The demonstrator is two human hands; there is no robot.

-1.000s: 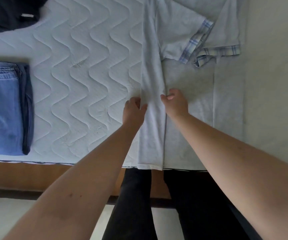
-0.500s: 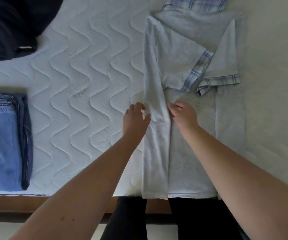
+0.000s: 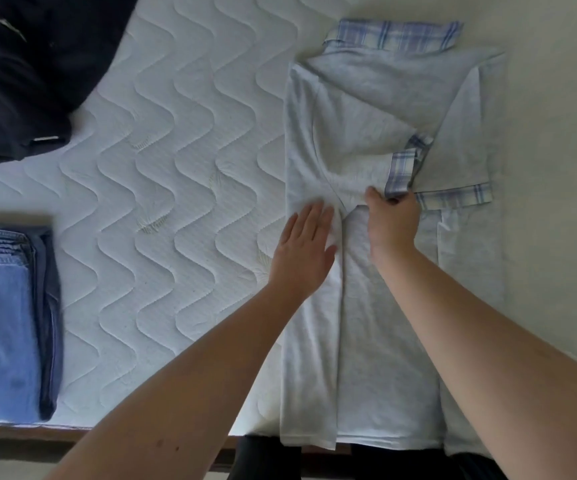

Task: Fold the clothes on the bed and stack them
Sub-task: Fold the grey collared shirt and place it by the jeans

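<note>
A pale grey polo shirt (image 3: 380, 306) with plaid blue collar and sleeve cuffs lies on the bed, both long sides folded inward. My left hand (image 3: 304, 251) lies flat with straight fingers on the folded left strip. My right hand (image 3: 392, 220) pinches the plaid cuff of the left sleeve (image 3: 399, 171) near the shirt's middle. A folded stack of blue jeans (image 3: 6, 320) sits at the bed's left edge.
A dark crumpled garment (image 3: 27, 74) lies at the far left corner. The quilted white mattress (image 3: 176, 168) lies bare between the jeans and the shirt. The wooden bed frame (image 3: 55, 441) runs along the near edge, with my dark-trousered legs below it.
Both hands slid up the shirt toward the sleeves. My left hand flattened onto the left fold, and my right hand took hold of the plaid sleeve cuff.
</note>
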